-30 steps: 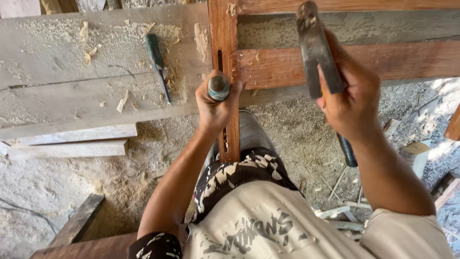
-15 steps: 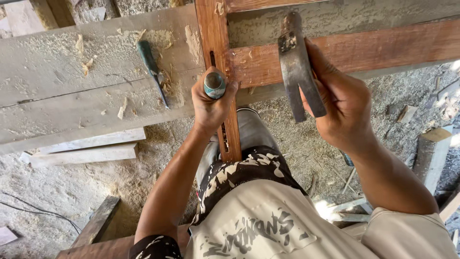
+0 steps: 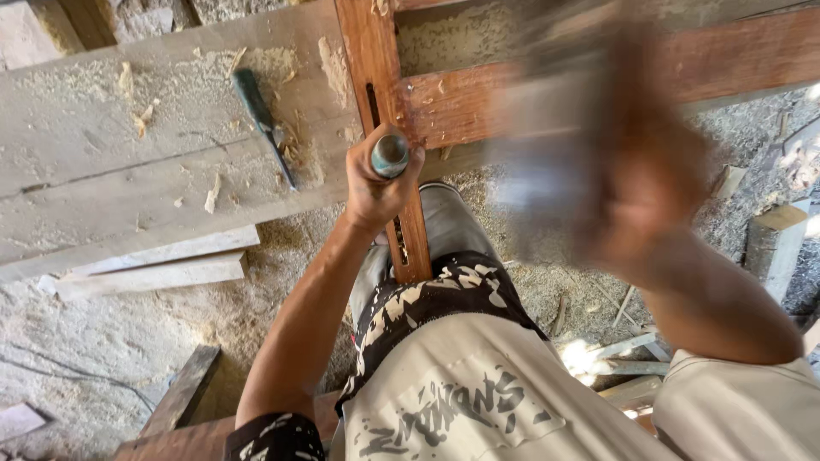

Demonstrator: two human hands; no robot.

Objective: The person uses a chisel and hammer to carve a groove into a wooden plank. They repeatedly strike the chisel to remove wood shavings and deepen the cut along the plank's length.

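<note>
Over a sawdust-strewn floor we saw two chisels: one lay loose on the grey plank. The left hand was wrapped tight around the other chisel, its long axis running straight at the camera, butt up, over the reddish upright. The right hand was a blur; we couldn't tell its grip.

Person's wearing a cream t-shirt with a dark scribbly graphic on the front and black-and-white patterned sleeve cuffs, plus black-and-white camo-style shorts. Bare forearms, no gloves; the right hand is just a blur.
</note>
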